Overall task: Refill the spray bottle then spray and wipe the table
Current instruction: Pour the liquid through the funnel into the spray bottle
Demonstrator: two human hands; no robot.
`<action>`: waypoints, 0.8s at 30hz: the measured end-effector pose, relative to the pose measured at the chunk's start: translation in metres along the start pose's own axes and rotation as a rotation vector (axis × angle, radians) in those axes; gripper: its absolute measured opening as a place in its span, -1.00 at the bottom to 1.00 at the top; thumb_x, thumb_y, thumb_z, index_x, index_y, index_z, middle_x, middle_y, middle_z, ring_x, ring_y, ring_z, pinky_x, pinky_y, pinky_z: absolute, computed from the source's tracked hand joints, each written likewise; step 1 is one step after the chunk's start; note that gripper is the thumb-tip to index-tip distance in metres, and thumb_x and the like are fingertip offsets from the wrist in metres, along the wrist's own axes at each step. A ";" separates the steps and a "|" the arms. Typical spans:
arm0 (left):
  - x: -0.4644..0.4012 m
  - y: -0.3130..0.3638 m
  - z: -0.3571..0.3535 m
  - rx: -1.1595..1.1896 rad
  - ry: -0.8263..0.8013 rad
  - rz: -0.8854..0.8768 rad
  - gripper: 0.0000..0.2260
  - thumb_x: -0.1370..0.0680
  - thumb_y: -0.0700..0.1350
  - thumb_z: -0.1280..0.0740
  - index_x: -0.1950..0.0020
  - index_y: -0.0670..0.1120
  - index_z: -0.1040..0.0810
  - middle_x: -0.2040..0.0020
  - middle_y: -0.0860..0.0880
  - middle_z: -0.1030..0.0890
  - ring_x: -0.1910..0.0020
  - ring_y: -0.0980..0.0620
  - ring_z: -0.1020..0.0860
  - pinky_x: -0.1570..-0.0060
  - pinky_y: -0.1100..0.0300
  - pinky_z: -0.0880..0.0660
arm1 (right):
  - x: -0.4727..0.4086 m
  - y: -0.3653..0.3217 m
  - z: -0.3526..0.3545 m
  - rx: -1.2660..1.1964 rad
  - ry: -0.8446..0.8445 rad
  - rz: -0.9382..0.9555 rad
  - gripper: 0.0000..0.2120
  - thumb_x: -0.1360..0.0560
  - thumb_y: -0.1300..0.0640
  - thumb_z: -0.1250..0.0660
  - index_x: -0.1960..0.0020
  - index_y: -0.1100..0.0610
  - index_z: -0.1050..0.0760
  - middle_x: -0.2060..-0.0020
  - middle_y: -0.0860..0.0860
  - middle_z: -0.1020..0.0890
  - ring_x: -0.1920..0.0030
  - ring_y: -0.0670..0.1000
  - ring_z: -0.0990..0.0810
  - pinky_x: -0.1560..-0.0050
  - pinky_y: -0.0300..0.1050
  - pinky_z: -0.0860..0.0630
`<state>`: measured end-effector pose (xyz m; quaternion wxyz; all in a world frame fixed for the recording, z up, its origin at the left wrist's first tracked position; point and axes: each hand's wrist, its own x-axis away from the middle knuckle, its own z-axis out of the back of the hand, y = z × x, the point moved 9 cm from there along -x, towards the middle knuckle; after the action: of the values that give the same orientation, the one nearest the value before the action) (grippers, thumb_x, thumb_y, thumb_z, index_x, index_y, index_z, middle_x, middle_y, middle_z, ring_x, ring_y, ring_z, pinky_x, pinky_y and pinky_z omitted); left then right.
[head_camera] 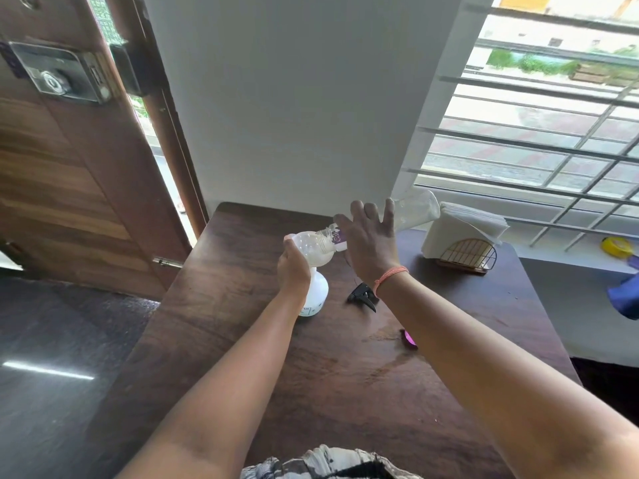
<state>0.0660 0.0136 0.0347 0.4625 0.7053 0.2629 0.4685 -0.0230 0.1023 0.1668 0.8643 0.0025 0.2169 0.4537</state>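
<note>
Fingers [371, 210] of the right hand [370, 240] spread wide across the side of a clear plastic bottle [413, 210], steadying it nearly horizontal with its base raised toward the window and its neck angled down to the left. The neck meets the mouth of a translucent funnel [311, 248], which the left hand [294, 267] grips from the near side, its fingers curled round the funnel's bowl. The funnel sits in the top of a white spray bottle [316, 297] standing upright on the dark wooden tabletop [242, 305], near its middle. A thin orange band [390, 276] circles the right wrist. Just right of the spray bottle, the black trigger spray head [361, 295] lies on the wood, detached. Nearer the viewer, a small pink cap [409, 338] rests on a patch of tabletop that looks damp. At the far right corner stands a wire napkin holder [466, 255] stuffed with white paper napkins [463, 226], beside a barred window [536, 133]. A wooden door [62, 167] stands ajar at left.
</note>
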 end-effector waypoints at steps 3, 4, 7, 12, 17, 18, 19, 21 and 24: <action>0.000 0.002 0.000 -0.004 -0.004 -0.024 -0.55 -0.61 0.19 -0.01 -0.19 -0.02 -0.56 -0.12 -0.05 -0.62 -0.13 -0.07 -0.56 -0.27 0.02 -0.45 | 0.001 -0.006 0.002 0.065 0.059 0.044 -0.58 -0.23 0.33 -0.39 -0.05 0.05 -0.58 -0.01 0.09 -0.51 -0.07 0.19 -0.49 -0.42 0.31 0.04; 0.000 0.002 0.000 -0.004 -0.001 -0.028 -0.55 -0.61 0.18 -0.01 -0.22 -0.02 -0.55 -0.12 -0.05 -0.61 -0.13 -0.07 -0.56 -0.26 0.04 -0.45 | 0.002 -0.008 0.004 0.087 0.087 0.072 -0.56 -0.24 0.32 -0.35 -0.09 0.05 -0.57 -0.03 0.09 -0.52 -0.08 0.19 -0.50 -0.42 0.30 0.05; -0.001 0.003 0.001 -0.015 0.000 -0.039 -0.57 -0.60 0.18 -0.01 -0.18 0.00 -0.56 -0.11 -0.05 -0.62 -0.11 -0.07 -0.56 -0.23 0.03 -0.46 | 0.005 -0.015 0.006 0.175 0.111 0.149 -0.46 -0.30 0.28 -0.13 -0.24 0.05 -0.52 -0.09 0.08 -0.52 -0.13 0.19 -0.50 -0.41 0.32 0.03; 0.000 0.002 0.000 -0.024 -0.015 -0.037 -0.51 -0.58 0.22 -0.01 -0.19 -0.03 -0.58 -0.11 -0.05 -0.64 -0.10 -0.06 -0.58 -0.25 -0.01 -0.47 | 0.004 -0.019 0.003 0.263 0.100 0.197 -0.40 -0.28 0.30 -0.24 -0.31 0.03 -0.48 -0.12 0.05 -0.51 -0.16 0.18 -0.49 -0.41 0.33 -0.01; -0.001 0.003 0.001 0.000 -0.007 -0.040 -0.57 -0.61 0.16 -0.01 -0.15 -0.03 -0.58 -0.09 -0.06 -0.64 -0.07 -0.06 -0.58 -0.19 0.04 -0.49 | 0.002 -0.013 0.004 0.244 0.111 0.191 -0.33 -0.27 0.28 -0.39 -0.36 -0.03 -0.40 -0.12 0.01 -0.48 -0.17 0.17 -0.45 -0.44 0.33 0.02; -0.001 0.002 0.000 0.006 -0.010 -0.037 -0.58 -0.61 0.16 -0.02 -0.14 -0.02 -0.58 -0.08 -0.05 -0.64 -0.06 -0.05 -0.58 -0.18 0.05 -0.49 | 0.002 -0.013 0.008 0.233 0.140 0.199 -0.38 -0.29 0.31 -0.32 -0.32 -0.02 -0.42 -0.09 0.00 -0.48 -0.16 0.17 -0.46 -0.44 0.32 -0.02; -0.001 0.002 0.000 0.012 -0.010 -0.033 -0.58 -0.61 0.15 -0.02 -0.13 -0.01 -0.59 -0.07 -0.04 -0.65 -0.06 -0.05 -0.59 -0.17 0.05 -0.49 | 0.001 -0.014 0.013 0.220 0.169 0.207 -0.44 -0.30 0.33 -0.25 -0.26 0.00 -0.45 -0.07 0.00 -0.49 -0.14 0.18 -0.47 -0.43 0.31 -0.04; -0.002 0.002 0.000 0.021 -0.001 -0.030 -0.60 -0.60 0.15 -0.03 -0.10 0.00 -0.60 -0.06 -0.04 -0.65 -0.05 -0.04 -0.59 -0.17 0.06 -0.49 | -0.002 -0.015 0.021 0.197 0.203 0.230 -0.52 -0.31 0.33 -0.12 -0.16 0.03 -0.49 -0.03 0.02 -0.51 -0.12 0.19 -0.50 -0.43 0.30 -0.03; -0.005 0.001 -0.001 0.027 -0.001 -0.035 -0.63 -0.61 0.14 -0.04 -0.05 0.02 -0.59 -0.03 -0.03 -0.65 -0.02 -0.03 -0.58 -0.10 0.08 -0.49 | -0.007 -0.022 0.027 0.199 0.222 0.287 -0.58 -0.34 0.33 -0.06 -0.07 0.07 -0.52 -0.01 0.05 -0.53 -0.13 0.19 -0.50 -0.47 0.28 0.05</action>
<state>0.0635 0.0096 0.0341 0.4611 0.7070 0.2814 0.4565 0.0015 0.0890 0.1894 0.7572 0.0687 0.3518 0.5460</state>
